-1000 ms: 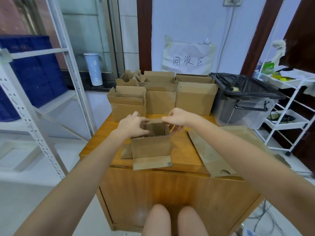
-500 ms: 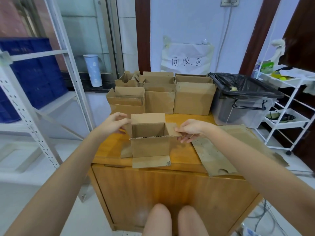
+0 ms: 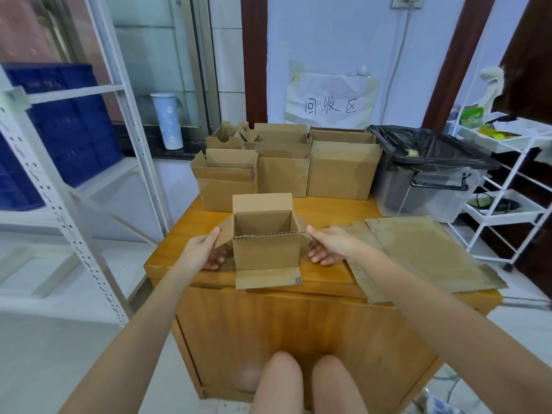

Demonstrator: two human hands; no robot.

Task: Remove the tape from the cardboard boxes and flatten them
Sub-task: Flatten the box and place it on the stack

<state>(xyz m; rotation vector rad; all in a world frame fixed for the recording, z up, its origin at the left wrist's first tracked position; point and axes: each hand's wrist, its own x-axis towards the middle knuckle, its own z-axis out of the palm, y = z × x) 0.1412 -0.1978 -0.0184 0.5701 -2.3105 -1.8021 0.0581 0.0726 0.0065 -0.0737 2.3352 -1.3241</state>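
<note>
You have one view only: a wide-angle camera on your head, facing forward and down, close over the wooden table [image 3: 328,215], with your knees nearest and the wall sign [image 3: 330,98] farthest.

Wooden cabinet [image 3: 328,210], open box [image 3: 265,249], stacked boxes [image 3: 340,171], flattened cardboard [image 3: 424,252], lined bin [image 3: 430,186]

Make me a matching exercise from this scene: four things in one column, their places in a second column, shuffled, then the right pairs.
Things:
1. small open box
2. flattened cardboard
3. bin with black liner
4. blue-white tumbler

Places:
A. on the ledge by the window
B. between the left hand and right hand
C. at the table's far right corner
D. lying flat on the table's right side

Pairs: 1-B, 2-D, 3-C, 4-A
</note>
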